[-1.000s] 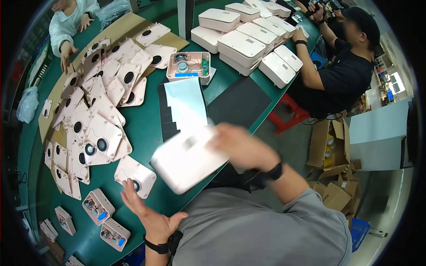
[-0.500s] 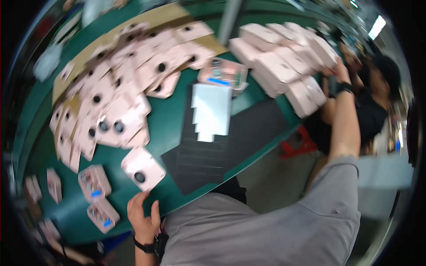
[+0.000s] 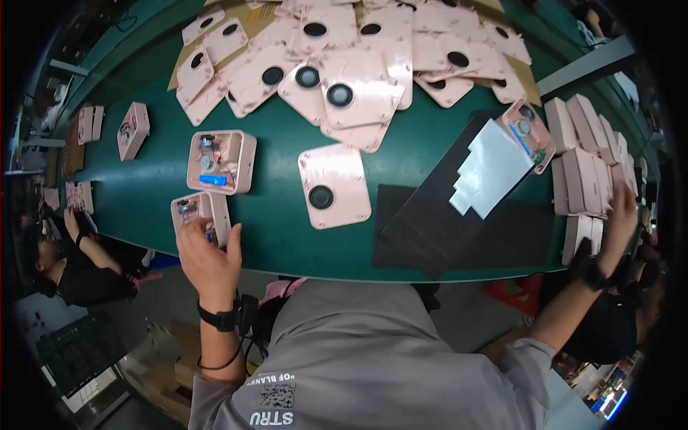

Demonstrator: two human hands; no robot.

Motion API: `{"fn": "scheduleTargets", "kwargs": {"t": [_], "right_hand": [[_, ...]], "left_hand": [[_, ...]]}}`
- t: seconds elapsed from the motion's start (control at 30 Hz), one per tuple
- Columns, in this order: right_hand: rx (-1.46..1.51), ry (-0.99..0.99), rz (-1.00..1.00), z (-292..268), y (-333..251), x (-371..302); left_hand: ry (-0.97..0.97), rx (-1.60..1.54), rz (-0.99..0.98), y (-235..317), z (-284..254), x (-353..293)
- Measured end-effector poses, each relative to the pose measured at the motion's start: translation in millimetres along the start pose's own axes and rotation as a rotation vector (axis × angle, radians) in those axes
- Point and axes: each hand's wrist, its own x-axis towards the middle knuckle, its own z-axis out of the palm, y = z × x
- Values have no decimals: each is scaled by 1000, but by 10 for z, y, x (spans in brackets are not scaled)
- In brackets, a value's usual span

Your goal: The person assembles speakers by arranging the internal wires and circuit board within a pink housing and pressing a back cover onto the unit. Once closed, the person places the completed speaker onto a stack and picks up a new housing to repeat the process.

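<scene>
The left hand [image 3: 209, 259] covers part of the nearer open pink housing [image 3: 217, 208] on the green surface [image 3: 272, 244]; whether its fingers clamp is unclear. The right hand [image 3: 620, 215], finger state also unclear, is beside stacked housings [image 3: 584, 179]. Beyond, pink panels [image 3: 369, 86] lie piled.

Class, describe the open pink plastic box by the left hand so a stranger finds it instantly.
On the green table, go left of the lone flat pink plastic panel, toward the near side. There sits the open pink plastic box, partly covered by the left hand, unlike the matching uncovered box behind.
</scene>
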Motion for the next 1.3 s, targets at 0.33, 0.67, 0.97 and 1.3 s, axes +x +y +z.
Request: {"fn": "scheduleTargets", "kwargs": {"t": [0.33, 0.67, 0.97, 1.3], "right_hand": [[188, -779, -1006, 2010, -3167, -3397], [81, -531, -1172, 2454, -3230, -3502], [325, -458, -1110, 2082, -3371, -3334], [-33, -410, -977, 1478, -2428, -2265]], "left_hand": [[-146, -2, -32, -239, -22, -226], [-232, -260, 239, -58, -438, -562], [-184, -381, 448, 60, -171, -405], [-301, -524, 527, 1000, 123, -58]]}}
